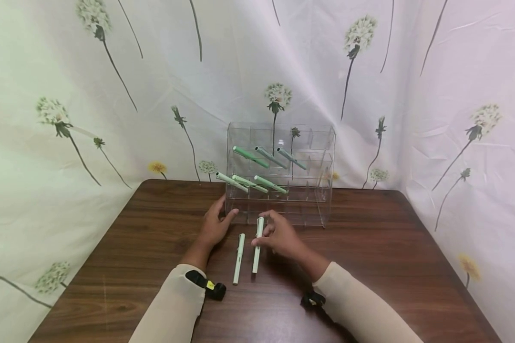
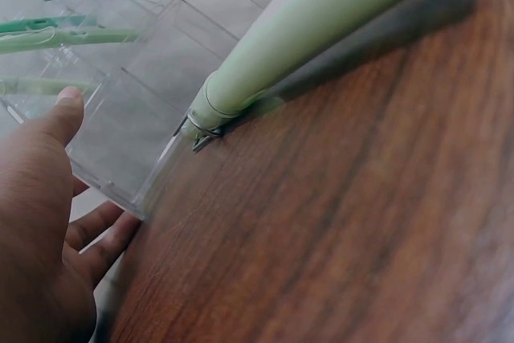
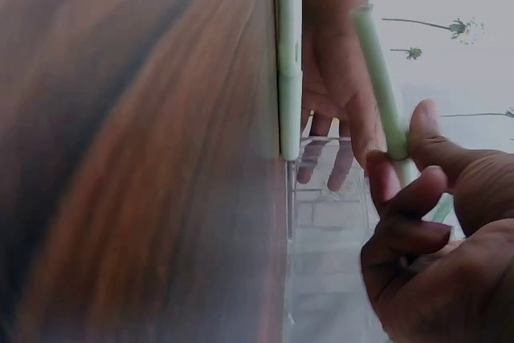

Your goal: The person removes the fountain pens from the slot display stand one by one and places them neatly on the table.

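Note:
My right hand (image 1: 283,238) pinches a pale green capped pen (image 1: 256,261) between thumb and fingers, its clip end pointing toward the stand. In the right wrist view this pen (image 3: 378,78) is held above the table. A second pale green pen (image 1: 239,259) lies on the tabletop, left of the held one. At the left side of a clear tiered pen stand (image 1: 298,206) is my left hand (image 1: 214,227). Its thumb extends in front and its fairly straight fingers lie along the side; the left wrist view shows them by the stand's lower corner (image 2: 135,206).
Green pens lean in the stand: three on a higher tier, including a bright green pen (image 1: 251,157), and three lower, including a light green pen (image 1: 270,184). The brown wooden table (image 1: 154,228) meets a dandelion-print curtain (image 1: 163,71) behind and at both sides.

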{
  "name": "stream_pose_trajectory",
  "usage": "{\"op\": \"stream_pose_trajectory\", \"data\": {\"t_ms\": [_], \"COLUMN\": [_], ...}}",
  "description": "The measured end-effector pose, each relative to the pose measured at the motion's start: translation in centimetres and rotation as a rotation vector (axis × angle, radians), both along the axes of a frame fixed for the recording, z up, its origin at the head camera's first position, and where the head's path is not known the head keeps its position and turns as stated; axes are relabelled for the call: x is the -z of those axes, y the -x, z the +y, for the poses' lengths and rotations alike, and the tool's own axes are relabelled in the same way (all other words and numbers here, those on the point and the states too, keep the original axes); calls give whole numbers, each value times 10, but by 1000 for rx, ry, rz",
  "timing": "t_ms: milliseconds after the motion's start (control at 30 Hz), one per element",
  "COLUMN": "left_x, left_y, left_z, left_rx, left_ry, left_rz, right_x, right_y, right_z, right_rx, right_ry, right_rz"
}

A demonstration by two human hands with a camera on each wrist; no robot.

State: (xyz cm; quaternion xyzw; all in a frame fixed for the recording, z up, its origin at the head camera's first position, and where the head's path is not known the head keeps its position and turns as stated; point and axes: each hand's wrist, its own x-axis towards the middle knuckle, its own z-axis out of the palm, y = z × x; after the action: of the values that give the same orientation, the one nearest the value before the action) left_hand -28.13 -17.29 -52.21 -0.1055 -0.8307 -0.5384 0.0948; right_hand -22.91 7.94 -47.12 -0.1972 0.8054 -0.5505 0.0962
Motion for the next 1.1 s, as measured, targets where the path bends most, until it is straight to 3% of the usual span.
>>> {"op": "stream_pose_trajectory", "data": {"t_ms": [167,567,1100], "left_x": [0,1,0], "left_y": [1,1,0], "left_z": [0,-2,-1], "left_rx": [-4,-18,-26], "left_ry": [6,41,31], "left_rz": [-3,17,-21], "right_x": [8,22,32], "right_y": [2,0,1], "right_z": [-2,-13,-22], "right_rx": [-10,-26,-17], "right_ry": [-47,-66,-186], "right_rz": [-51,-75,-10]}}
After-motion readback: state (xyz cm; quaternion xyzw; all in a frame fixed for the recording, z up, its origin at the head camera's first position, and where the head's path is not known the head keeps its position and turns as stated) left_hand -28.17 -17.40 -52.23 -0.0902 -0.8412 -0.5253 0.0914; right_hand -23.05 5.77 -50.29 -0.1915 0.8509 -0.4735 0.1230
